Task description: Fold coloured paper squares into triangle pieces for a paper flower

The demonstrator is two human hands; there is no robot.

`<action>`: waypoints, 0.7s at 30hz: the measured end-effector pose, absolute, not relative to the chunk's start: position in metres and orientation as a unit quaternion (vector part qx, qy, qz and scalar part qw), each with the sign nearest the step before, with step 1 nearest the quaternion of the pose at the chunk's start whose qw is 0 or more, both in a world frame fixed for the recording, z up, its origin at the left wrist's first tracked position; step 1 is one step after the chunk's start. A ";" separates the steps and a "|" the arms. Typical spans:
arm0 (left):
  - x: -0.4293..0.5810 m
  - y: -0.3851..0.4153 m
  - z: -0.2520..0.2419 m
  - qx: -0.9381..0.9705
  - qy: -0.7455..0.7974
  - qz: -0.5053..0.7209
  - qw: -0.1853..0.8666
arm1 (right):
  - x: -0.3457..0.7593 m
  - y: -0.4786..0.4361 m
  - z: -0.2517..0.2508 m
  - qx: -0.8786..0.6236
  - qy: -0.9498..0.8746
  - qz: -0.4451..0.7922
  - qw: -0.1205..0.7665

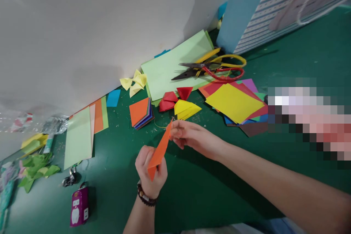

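— How do the hands stand?

— The left hand [150,173], wearing a bead bracelet, is closed on the lower end of a long folded orange paper triangle [160,150]. The right hand [192,138] pinches its upper tip. The paper is held above the dark green tabletop [208,197].

— Anything unclear?

— A pixelated patch hides the right edge. Metal scissors with red and yellow handles [211,67] lie beyond.

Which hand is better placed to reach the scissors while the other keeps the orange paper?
Right, probably. The right hand pinches just the upper tip of the orange paper and is nearer the scissors; the left hand holds the lower end.
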State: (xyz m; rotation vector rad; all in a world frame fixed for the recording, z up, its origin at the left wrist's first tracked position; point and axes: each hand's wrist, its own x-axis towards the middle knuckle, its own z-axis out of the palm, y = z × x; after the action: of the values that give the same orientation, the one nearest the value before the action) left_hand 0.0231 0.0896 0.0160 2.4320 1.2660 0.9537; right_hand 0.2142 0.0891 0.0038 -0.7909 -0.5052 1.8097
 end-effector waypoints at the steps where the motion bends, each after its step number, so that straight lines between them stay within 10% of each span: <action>1: 0.023 0.091 0.017 0.846 0.406 0.326 0.114 | 0.212 0.088 0.004 -0.324 -0.205 0.766 0.516; 21: 0.022 0.093 0.007 0.905 0.301 0.282 0.105 | 0.201 0.082 0.000 -0.316 -0.102 0.786 0.521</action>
State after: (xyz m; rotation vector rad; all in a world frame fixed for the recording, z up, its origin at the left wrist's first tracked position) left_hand 0.0221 0.0934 0.0075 2.6668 0.8879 0.8298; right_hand 0.2007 0.0824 -0.0002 -0.7572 -0.2456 1.8833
